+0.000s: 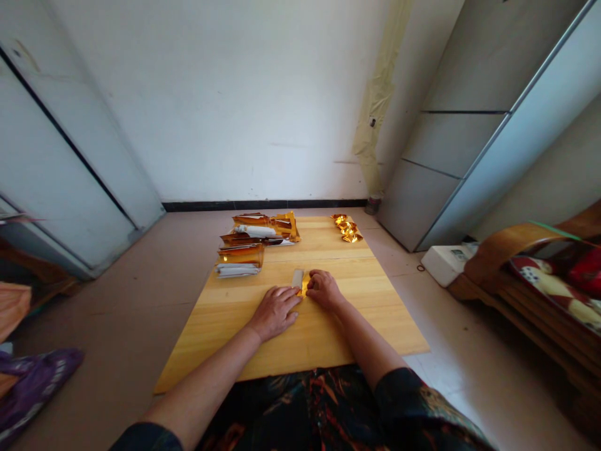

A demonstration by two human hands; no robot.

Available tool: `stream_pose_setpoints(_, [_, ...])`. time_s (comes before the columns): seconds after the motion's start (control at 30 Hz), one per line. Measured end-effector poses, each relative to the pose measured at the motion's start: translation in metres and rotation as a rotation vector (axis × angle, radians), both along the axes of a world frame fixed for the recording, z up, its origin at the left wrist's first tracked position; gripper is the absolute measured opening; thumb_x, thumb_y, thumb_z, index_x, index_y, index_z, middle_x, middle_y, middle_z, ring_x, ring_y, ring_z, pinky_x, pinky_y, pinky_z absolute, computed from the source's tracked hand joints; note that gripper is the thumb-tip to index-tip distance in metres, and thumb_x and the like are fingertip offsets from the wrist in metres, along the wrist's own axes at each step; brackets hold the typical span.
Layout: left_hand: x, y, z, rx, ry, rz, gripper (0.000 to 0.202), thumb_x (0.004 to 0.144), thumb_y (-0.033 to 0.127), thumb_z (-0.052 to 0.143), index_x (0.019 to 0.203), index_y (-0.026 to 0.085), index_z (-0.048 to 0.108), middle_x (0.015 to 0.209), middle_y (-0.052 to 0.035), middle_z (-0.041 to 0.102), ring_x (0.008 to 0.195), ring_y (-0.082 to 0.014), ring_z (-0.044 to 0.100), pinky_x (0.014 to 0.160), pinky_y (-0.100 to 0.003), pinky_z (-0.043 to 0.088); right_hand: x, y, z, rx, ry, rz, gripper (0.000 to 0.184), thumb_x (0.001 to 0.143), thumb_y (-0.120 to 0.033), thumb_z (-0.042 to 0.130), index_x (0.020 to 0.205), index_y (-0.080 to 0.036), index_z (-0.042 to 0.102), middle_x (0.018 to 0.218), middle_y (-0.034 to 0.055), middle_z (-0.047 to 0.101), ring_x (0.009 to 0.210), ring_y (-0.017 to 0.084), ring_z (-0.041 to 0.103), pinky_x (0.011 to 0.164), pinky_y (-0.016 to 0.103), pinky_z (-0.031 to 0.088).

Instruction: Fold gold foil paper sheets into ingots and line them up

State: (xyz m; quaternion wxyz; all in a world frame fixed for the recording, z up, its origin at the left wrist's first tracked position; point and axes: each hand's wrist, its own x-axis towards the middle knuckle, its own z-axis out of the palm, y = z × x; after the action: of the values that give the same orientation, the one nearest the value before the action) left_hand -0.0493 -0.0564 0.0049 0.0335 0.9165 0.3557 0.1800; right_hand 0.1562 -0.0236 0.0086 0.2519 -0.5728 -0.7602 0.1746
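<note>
Nearest the camera, dark patterned sleeves lead out to two bare forearms over a low wooden board (225, 338) laid on the floor. On it the left hand (275, 310) lies palm down with its fingers flat and spread, clamping nothing. It looks set there to pin and steady the spot beside the work. Just right of it, the right hand (323, 289) is curled, fingertips bunched together on a small gold foil slip (303, 285) whose pale grey back (297, 277) turns up at the far end. The slip lies mid-board, between the two hands. Farther off to the left sit stacks of gold paper (240, 258), within easy reach, and a cluster of folded gold pieces (346, 229) sits far right, kept apart from the flat sheets. No brand or writing can be read anywhere — the packs are too small to tell.
</note>
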Motion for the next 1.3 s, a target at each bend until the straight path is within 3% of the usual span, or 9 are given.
stream_pose_setpoints(0.3, [0.001, -0.001, 0.004, -0.021, 0.002, 0.007, 0.039, 0.08, 0.027, 0.057, 0.119, 0.028, 0.058, 0.131, -0.0041, 0.055, 0.118, -0.0238, 0.048, 0.101, -0.044, 0.036, 0.007, 0.004, 0.0, 0.036, 0.027, 0.018, 0.012, 0.069, -0.008, 0.062, 0.074, -0.018, 0.065, 0.113, 0.0071, 0.061, 0.109, 0.019, 0.054, 0.094, 0.031, 0.038])
stream_pose_setpoints(0.43, [0.001, -0.002, 0.005, -0.017, 0.009, 0.012, 0.04, 0.079, 0.027, 0.057, 0.119, 0.028, 0.057, 0.13, -0.0044, 0.056, 0.118, -0.0241, 0.048, 0.101, -0.045, 0.036, 0.002, -0.001, 0.002, 0.01, 0.007, 0.018, 0.009, 0.07, -0.017, 0.066, 0.079, -0.019, 0.065, 0.116, 0.0065, 0.06, 0.111, 0.02, 0.052, 0.094, 0.033, 0.038])
stream_pose_setpoints(0.57, [0.001, -0.001, 0.004, -0.014, 0.012, 0.013, 0.04, 0.079, 0.026, 0.057, 0.119, 0.027, 0.057, 0.131, -0.0048, 0.055, 0.118, -0.0243, 0.048, 0.101, -0.045, 0.036, -0.002, -0.005, 0.006, -0.02, -0.024, 0.001, 0.019, 0.066, -0.022, 0.072, 0.083, -0.02, 0.065, 0.12, 0.0066, 0.058, 0.113, 0.023, 0.05, 0.094, 0.034, 0.037])
stream_pose_setpoints(0.9, [0.001, -0.002, 0.004, -0.007, 0.015, 0.009, 0.04, 0.08, 0.026, 0.056, 0.119, 0.027, 0.057, 0.131, -0.004, 0.055, 0.118, -0.0233, 0.048, 0.101, -0.044, 0.036, 0.0, 0.005, 0.004, -0.048, 0.055, -0.014, 0.02, 0.061, -0.005, 0.063, 0.075, -0.019, 0.066, 0.112, 0.0063, 0.062, 0.106, 0.02, 0.056, 0.094, 0.031, 0.04])
stream_pose_setpoints(1.1, [0.001, -0.001, 0.003, 0.006, 0.012, 0.016, 0.038, 0.08, 0.027, 0.056, 0.118, 0.028, 0.058, 0.131, -0.0028, 0.055, 0.118, -0.0225, 0.049, 0.101, -0.042, 0.036, 0.003, 0.009, 0.001, -0.001, 0.113, -0.013, 0.023, 0.066, 0.001, 0.052, 0.069, -0.018, 0.064, 0.1, 0.0061, 0.066, 0.101, 0.017, 0.059, 0.094, 0.029, 0.04])
stream_pose_setpoints(1.2, [0.001, -0.001, 0.002, 0.005, 0.008, 0.017, 0.04, 0.08, 0.027, 0.056, 0.12, 0.028, 0.057, 0.132, -0.003, 0.055, 0.118, -0.0225, 0.049, 0.101, -0.043, 0.036, 0.002, 0.006, 0.001, -0.017, 0.092, 0.004, 0.014, 0.065, -0.007, 0.063, 0.072, -0.018, 0.065, 0.107, 0.0067, 0.064, 0.106, 0.02, 0.057, 0.095, 0.032, 0.039])
stream_pose_setpoints(1.3, [0.001, -0.001, 0.001, -0.005, 0.013, 0.017, 0.04, 0.08, 0.028, 0.057, 0.12, 0.027, 0.057, 0.132, -0.0037, 0.055, 0.118, -0.0229, 0.048, 0.101, -0.043, 0.036, -0.002, 0.003, 0.002, -0.046, 0.04, -0.018, 0.021, 0.058, -0.018, 0.074, 0.077, -0.019, 0.066, 0.118, 0.0084, 0.059, 0.113, 0.024, 0.052, 0.097, 0.036, 0.038])
